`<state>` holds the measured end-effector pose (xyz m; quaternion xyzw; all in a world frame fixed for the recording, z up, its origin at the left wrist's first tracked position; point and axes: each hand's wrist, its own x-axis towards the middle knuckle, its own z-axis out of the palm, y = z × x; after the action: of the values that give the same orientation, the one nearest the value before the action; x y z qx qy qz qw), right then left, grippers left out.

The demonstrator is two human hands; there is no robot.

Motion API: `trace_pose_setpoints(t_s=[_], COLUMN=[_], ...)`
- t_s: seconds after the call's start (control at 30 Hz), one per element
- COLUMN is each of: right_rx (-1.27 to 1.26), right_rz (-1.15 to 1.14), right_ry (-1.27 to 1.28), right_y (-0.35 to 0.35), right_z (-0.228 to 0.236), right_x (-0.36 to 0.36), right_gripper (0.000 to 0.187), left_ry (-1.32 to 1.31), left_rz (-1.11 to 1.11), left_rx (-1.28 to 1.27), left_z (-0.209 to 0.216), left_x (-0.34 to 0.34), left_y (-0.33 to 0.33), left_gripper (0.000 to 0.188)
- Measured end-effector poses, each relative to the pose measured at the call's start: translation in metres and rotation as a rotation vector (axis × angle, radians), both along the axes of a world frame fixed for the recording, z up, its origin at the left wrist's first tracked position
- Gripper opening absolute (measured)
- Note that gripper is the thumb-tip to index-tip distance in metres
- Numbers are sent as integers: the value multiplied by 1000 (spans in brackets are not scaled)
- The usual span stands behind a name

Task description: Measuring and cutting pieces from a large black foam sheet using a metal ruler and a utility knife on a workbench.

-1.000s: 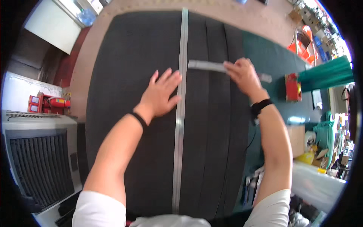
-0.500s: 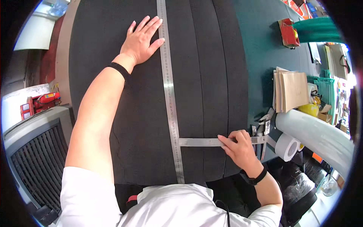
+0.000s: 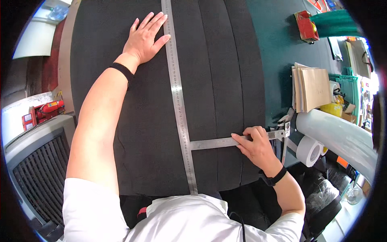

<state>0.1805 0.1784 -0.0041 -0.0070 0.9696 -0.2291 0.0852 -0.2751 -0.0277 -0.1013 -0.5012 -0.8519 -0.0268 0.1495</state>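
A long steel ruler (image 3: 176, 90) runs from the far edge to near my body across black fabric or foam-like material (image 3: 151, 121). My left hand (image 3: 144, 41) lies flat with its fingers spread, fingertips touching the long ruler's left edge at the far end. A shorter steel ruler (image 3: 213, 144) lies crosswise, its left end meeting the long ruler. Between thumb and fingers, my right hand (image 3: 258, 148) grips this shorter ruler toward its right end. Two long seams or cut lines cross the black material on the right.
On the green table (image 3: 278, 60) at right stand brown cardboard sheets (image 3: 312, 88), a red box (image 3: 307, 26) and metal tools (image 3: 287, 117). A plastic film roll (image 3: 334, 131) and a white tape roll (image 3: 309, 151) are nearby. A grey slatted unit (image 3: 42, 161) stands left.
The short ruler has tilted, its right end moving away from me with my right hand. My left hand stays on the long ruler; the whole view has shifted slightly.
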Motion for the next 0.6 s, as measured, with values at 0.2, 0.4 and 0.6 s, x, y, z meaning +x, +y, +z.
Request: trace_pose_setpoints(t_s=[0.2,0.4,0.6], right_rx=[-7,-13,-19], right_rz=[6,1,4], right_ry=[-1,3,0], right_y=[-1,-2,-2], right_z=[-7,-9,-9], right_x=[1,5,7], right_gripper=[45,47,49], left_ry=[-12,-27,-38], left_rz=[0,15,10], left_rx=[3,-20,-19], left_z=[0,2,3], left_x=[2,4,5], left_y=[0,1,1], left_gripper=[68,67,68])
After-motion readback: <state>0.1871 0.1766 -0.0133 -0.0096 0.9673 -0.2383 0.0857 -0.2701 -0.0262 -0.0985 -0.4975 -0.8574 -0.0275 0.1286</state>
